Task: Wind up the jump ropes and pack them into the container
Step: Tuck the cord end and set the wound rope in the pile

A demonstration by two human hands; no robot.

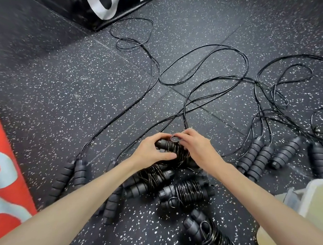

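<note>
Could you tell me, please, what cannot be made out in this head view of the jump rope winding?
- Container: cut off by the right edge; its inside is not visible.
- Rope being wound: mostly covered by the left hand and right hand; how its end is secured cannot be told.
- Nearest wound rope: cut off by the bottom edge.
- Loose cords: which handles each joins is unclear where they cross.

Speckled black rubber floor; possibly red mat.
</note>
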